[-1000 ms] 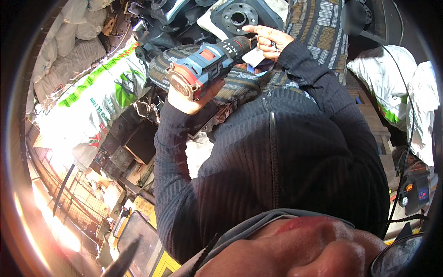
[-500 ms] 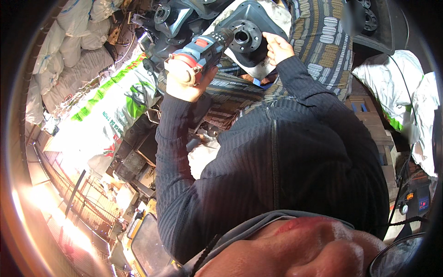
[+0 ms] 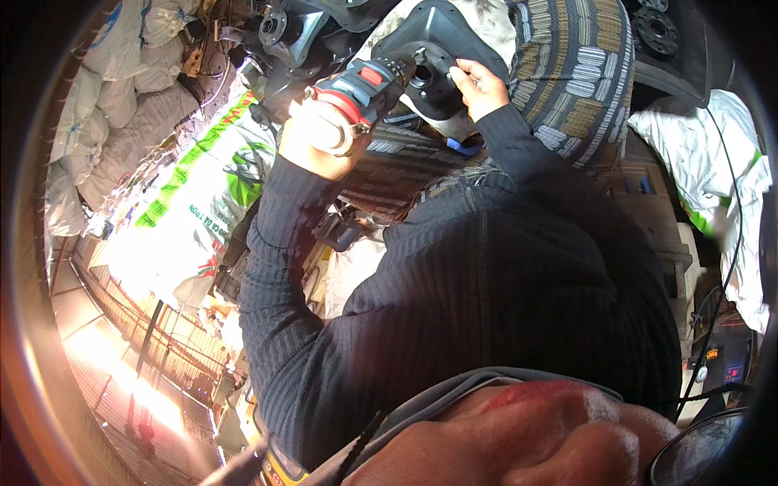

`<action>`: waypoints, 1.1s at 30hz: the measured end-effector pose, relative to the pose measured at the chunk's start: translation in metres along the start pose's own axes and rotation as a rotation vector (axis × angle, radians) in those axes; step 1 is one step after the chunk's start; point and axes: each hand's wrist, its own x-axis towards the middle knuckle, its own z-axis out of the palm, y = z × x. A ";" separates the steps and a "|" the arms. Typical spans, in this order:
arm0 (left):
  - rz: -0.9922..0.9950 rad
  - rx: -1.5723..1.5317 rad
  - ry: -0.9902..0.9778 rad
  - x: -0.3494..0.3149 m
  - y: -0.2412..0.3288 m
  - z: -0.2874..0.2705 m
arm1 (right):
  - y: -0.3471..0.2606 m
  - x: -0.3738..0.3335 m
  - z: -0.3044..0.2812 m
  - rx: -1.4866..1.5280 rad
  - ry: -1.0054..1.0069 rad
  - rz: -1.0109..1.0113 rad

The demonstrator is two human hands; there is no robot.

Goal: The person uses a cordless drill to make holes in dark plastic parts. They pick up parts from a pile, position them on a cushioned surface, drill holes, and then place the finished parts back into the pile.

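Note:
A blue-black cordless drill with a red ring is in my left hand, fingers wrapped round its grip. Its chuck end points at the left side of a dark round flange with a central hole. The flange belongs to a dark square-based metal part, which lies on white cloth between my legs. Close to the flange's right edge, my right hand has thumb and forefinger pinched together. Whatever lies between those fingertips is too small to make out.
More dark flanged metal parts are piled at the far left, and others at the far right. White sacks stand at my left, another white sack at right. A black cable hangs along the right side.
The view has shifted a little. My right hand's forefinger, stretched to the flange's edge before, is now bent into a pinch with the thumb. The drill remains in my left hand at the flange.

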 end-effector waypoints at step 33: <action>-0.083 -0.386 0.222 -0.128 0.046 0.090 | -0.006 0.013 -0.018 0.010 -0.128 0.058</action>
